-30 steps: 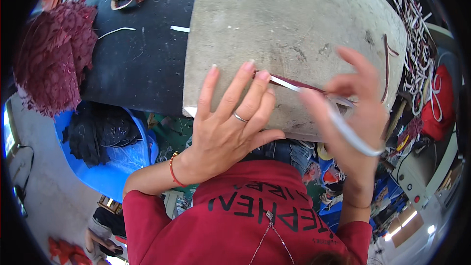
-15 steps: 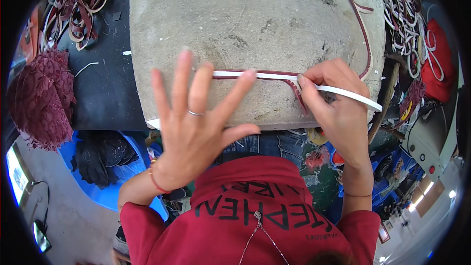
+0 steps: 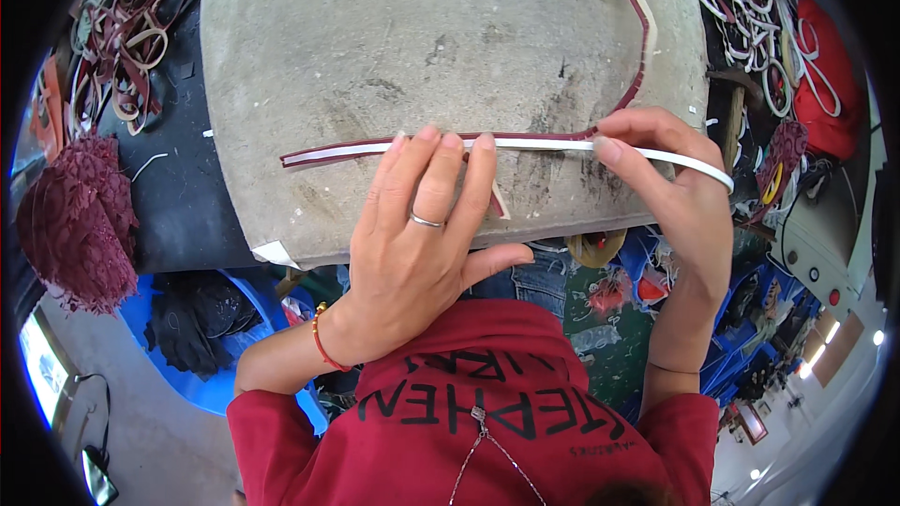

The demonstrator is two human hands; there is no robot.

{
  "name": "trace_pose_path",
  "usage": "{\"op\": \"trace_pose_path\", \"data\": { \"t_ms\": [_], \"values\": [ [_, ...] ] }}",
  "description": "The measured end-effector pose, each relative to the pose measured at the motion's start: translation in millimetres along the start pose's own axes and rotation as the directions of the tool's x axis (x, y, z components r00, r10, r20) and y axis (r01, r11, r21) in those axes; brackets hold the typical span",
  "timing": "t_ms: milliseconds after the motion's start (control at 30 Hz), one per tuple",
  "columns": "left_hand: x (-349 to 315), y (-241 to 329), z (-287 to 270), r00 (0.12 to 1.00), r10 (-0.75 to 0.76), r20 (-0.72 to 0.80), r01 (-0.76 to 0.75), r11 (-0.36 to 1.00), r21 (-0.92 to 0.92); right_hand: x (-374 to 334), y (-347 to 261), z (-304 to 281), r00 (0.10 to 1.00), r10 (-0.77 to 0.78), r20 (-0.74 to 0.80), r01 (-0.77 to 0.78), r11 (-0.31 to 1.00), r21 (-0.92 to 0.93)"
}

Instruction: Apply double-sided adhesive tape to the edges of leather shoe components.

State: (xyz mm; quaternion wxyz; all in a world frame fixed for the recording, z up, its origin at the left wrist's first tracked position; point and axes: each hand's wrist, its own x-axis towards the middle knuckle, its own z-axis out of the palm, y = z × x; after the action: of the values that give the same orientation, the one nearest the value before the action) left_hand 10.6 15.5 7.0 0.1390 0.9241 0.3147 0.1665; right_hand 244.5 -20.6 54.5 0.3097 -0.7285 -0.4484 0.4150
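A long maroon leather strip with a pale edge lies on the worn pale board, running left to right before me, then bending away at the right. Along its front stretch lies a narrow white strip. My left hand rests over both strips, fingers stretched out side by side, fingertips on them. My right hand pinches the white strip between thumb and forefinger, beside the maroon bend. The white strip's free tail curves out to the right past that hand. A short maroon end shows beside my left forefinger.
The board sits on a black tabletop. Tangled maroon strips and a maroon textured piece lie left. White strips and a red bundle are right. A blue bin with dark scraps stands below left.
My left hand has come down onto the strips, its spread fingers drawn together. My right hand keeps its pinch on the white strip. The view has shifted, and the strips' left end now shows.
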Motion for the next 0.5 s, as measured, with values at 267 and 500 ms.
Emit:
{"op": "trace_pose_path", "data": {
  "t_ms": [267, 500],
  "values": [
    [6.8, -4.5, -11.7, 0.998, -0.009, 0.056, 0.005, 0.996, 0.084, 1.4, 3.9, 22.0, 0.857, -0.515, -0.014, 0.374, 0.640, -0.671],
    [0.3, 12.7, 4.0, 0.999, -0.053, 0.000, 0.052, 0.986, -0.158, -11.5, 5.7, 62.0, 0.833, -0.548, -0.077, 0.452, 0.754, -0.476]
  ]
}}
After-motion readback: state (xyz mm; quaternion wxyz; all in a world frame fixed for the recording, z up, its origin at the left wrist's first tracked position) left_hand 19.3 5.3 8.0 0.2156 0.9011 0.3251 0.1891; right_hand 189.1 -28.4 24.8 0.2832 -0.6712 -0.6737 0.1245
